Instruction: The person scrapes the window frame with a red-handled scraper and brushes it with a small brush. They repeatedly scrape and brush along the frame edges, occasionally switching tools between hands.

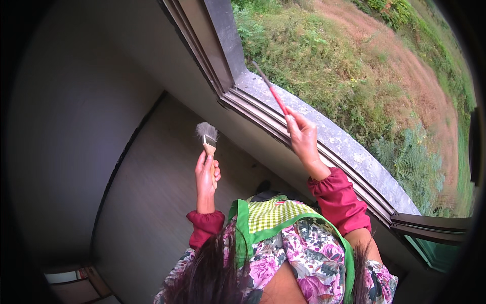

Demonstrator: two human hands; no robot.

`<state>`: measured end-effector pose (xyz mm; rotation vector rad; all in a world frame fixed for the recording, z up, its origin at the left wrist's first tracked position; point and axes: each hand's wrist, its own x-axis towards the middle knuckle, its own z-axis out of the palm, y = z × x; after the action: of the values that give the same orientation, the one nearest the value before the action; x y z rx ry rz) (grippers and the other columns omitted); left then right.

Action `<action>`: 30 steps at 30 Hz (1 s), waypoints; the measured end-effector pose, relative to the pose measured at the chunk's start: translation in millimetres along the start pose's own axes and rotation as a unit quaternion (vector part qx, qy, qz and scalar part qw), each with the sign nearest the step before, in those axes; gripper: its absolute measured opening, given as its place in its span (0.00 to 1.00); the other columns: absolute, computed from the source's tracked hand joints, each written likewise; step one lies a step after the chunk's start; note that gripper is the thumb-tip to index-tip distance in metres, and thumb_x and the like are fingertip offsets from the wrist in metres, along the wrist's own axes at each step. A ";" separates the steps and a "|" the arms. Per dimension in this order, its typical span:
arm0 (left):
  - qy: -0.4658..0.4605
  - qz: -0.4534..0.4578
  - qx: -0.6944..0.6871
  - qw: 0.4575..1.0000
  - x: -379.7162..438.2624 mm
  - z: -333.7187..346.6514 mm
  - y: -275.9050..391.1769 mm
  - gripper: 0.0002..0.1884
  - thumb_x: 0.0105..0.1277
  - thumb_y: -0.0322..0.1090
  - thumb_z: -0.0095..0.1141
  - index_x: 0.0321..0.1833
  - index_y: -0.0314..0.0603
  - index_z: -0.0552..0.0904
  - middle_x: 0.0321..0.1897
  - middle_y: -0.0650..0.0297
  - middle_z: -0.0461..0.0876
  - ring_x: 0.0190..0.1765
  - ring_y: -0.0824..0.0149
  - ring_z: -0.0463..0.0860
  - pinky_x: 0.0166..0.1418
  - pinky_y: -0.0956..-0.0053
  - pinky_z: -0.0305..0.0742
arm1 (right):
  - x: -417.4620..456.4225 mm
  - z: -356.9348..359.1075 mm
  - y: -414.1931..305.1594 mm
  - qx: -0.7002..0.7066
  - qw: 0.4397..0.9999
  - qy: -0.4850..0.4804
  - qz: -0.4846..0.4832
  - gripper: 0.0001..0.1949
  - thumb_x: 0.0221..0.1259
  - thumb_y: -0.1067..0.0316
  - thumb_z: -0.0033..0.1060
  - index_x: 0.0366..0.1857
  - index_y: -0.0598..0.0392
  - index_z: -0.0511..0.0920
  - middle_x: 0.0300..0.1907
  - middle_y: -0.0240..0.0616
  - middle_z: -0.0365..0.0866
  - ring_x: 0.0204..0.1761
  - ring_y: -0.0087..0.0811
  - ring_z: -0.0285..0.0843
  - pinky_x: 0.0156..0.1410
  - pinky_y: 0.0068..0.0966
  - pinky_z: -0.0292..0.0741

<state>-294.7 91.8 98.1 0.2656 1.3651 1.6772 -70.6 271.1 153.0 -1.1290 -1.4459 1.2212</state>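
Observation:
My left hand (207, 178) grips the wooden handle of a flat paintbrush (209, 141). Its pale, splayed bristles point up and away from me, and a metal ferrule shows below them. My right hand (303, 133) pinches the end of a slim tool with a red handle (279, 99) and a dark, narrow shaft; its exact kind is unclear. That tool slants over the window track (262, 110), its tip in front of the outer sill (303, 110). I cannot tell whether the hand touches the track.
The window opening, with a side frame (201, 41), gives onto grass and shrubs (341, 76). A glass pane (433, 249) stands at the lower right. Below the window run the wall (243, 133) and floor (152, 182). Some furniture (76, 285) is at the lower left.

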 end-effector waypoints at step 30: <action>-0.005 -0.010 -0.005 1.000 2.5 -4.1 -4.8 0.23 0.76 0.36 0.48 0.71 0.46 0.66 0.27 0.66 0.73 0.18 0.77 0.68 0.17 0.83 0.60 | 8.8 -43.3 -37.0 -0.217 0.953 -0.126 -0.169 0.10 0.62 0.69 0.61 0.44 0.55 0.85 0.36 0.52 0.85 0.36 0.43 0.87 0.41 0.32 0.79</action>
<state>-296.4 90.8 91.6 0.2527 1.3476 1.6632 -32.9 283.5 194.8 -0.9676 -2.0789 0.8462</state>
